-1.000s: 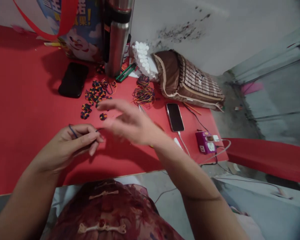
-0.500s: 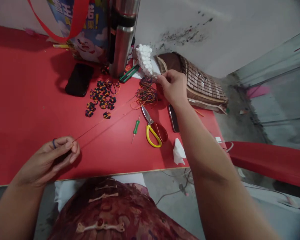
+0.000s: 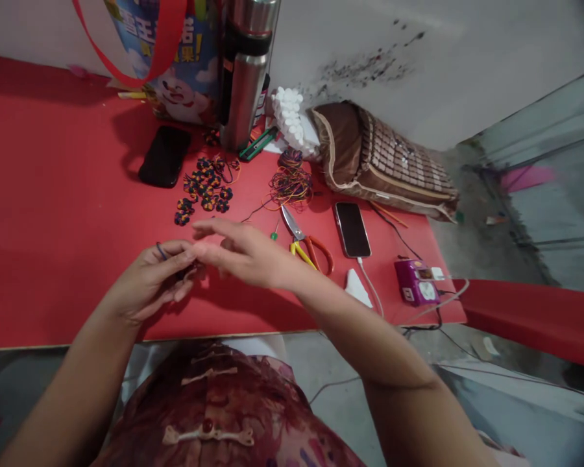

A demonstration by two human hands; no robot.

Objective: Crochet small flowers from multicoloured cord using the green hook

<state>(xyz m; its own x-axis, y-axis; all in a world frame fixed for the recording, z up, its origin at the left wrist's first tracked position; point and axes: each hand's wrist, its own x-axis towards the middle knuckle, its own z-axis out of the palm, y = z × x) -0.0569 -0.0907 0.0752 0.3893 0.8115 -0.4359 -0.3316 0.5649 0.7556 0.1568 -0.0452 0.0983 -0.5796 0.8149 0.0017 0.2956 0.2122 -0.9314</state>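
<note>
My left hand (image 3: pixel 163 279), with a dark blue ring on one finger, is closed in a pinch over the table's near part. A small dark bit shows at its fingertips, where the thread was held; most of it is hidden. Against those fingertips rests my right hand (image 3: pixel 246 256), its fingers stretched and apart. A dark thread (image 3: pixel 257 211) runs from near the right hand to a loose tangle of multicoloured thread (image 3: pixel 292 185). Beyond the hands lie several small knotted flowers (image 3: pixel 207 181) in dark blue and orange. The green-handled hook (image 3: pixel 274 236) is partly covered by my right hand.
Scissors (image 3: pixel 316 250) lie right of the hands, near a charging phone (image 3: pixel 353 230), tissue (image 3: pixel 357 288) and purple power socket (image 3: pixel 416 282). Behind stand a steel flask (image 3: pixel 246 97) and printed bag (image 3: pixel 187 81), with a black phone (image 3: pixel 165 155), green cutter (image 3: pixel 259 144) and brown cushion (image 3: pixel 384 155).
My right hand has left the white bumpy object by the cushion and come back to my left fingertips. The thread stretched across the table is now slack. My view has shifted slightly.
</note>
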